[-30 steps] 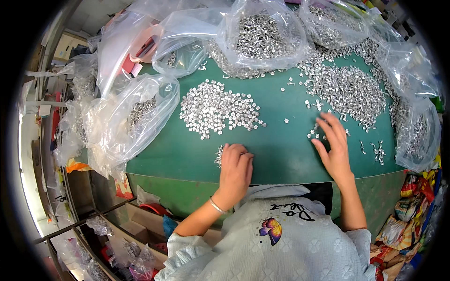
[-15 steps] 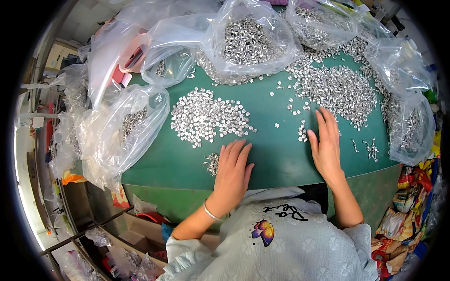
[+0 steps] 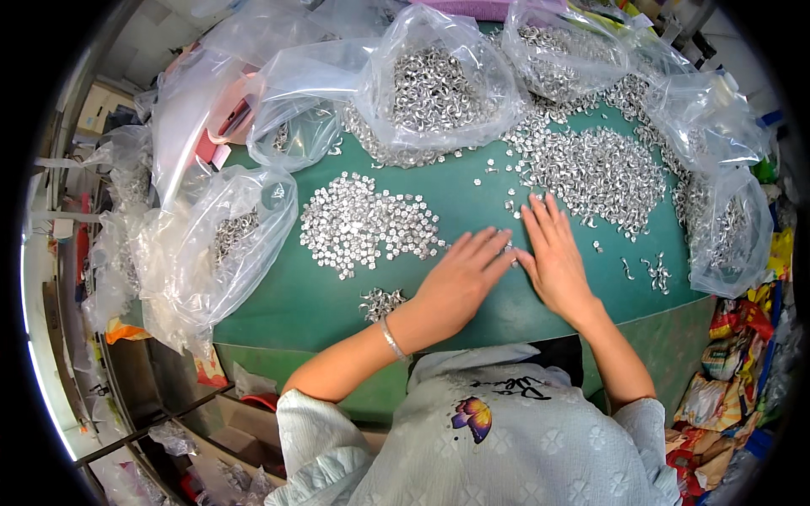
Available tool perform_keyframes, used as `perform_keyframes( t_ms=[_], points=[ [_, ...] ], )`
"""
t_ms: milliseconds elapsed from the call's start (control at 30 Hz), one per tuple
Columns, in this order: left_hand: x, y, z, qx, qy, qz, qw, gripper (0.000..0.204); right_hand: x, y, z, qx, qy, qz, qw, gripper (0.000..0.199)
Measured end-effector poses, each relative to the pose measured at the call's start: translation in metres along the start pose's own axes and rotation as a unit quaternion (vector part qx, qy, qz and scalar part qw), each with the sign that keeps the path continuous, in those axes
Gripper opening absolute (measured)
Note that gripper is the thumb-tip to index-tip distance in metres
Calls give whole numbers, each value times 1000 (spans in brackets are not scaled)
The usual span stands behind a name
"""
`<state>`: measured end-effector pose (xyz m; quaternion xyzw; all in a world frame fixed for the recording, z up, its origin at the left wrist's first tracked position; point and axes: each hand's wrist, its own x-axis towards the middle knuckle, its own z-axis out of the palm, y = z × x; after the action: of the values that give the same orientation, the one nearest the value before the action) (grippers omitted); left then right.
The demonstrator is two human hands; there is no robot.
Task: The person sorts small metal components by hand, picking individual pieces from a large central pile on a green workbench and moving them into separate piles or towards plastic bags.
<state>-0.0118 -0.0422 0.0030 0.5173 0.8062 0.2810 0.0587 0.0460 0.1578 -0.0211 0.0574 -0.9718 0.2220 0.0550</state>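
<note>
Left hand: left hand [image 3: 460,282] lies palm down on the green table [image 3: 472,198], fingers spread flat and holding nothing; its fingertips point toward 1 o'clock and nearly meet the other hand.
Right hand: right hand [image 3: 555,257] lies flat and open beside it at 3 o'clock, fingers pointing to 12 o'clock, gripping nothing.
Under the fingertips: a few loose metal pieces [image 3: 510,205] lie scattered just off the right fingertips at 11 o'clock; whether any piece sits beneath either palm cannot be told.
Sorted patch: a flat spread of small silver pieces [image 3: 367,223] lies at 10 o'clock of the left hand, near its fingertips.
Small cluster: a little heap of pieces [image 3: 381,302] sits just beside the left wrist at 9 o'clock.
Big pile: a dense mound of curved metal parts [image 3: 599,173] lies at 1 o'clock of the right hand, close to it.
Bags: a clear bag of parts [image 3: 434,80] stands at 12 o'clock; another clear bag [image 3: 224,249] sags at 9 o'clock off the table's edge.
Wrist: a thin bracelet [image 3: 391,339] circles the left wrist.
</note>
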Motion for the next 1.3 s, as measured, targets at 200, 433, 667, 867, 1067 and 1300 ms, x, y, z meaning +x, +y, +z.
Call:
perform_keyframes(
  t_ms=[200,433,667,867,1067,1300],
  points=[
    [-11,-18,-1,58,-9,-1,998,38,-17,-18,-5,129,-81,-46,987,60],
    [-19,1,-7,-25,22,-5,999,26,-14,-23,6,0,-83,-50,995,72],
    [-12,0,-8,-24,66,-42,997,24,12,-9,13,213,23,-95,972,50],
    [8,-8,15,94,9,121,988,34,40,11,4,-10,116,-63,991,28],
    [13,-35,19,160,-35,77,983,31,26,24,-4,-35,116,-86,989,22],
    [24,-5,39,79,-33,118,989,31,29,24,-2,-12,103,-89,991,25]
  ],
)
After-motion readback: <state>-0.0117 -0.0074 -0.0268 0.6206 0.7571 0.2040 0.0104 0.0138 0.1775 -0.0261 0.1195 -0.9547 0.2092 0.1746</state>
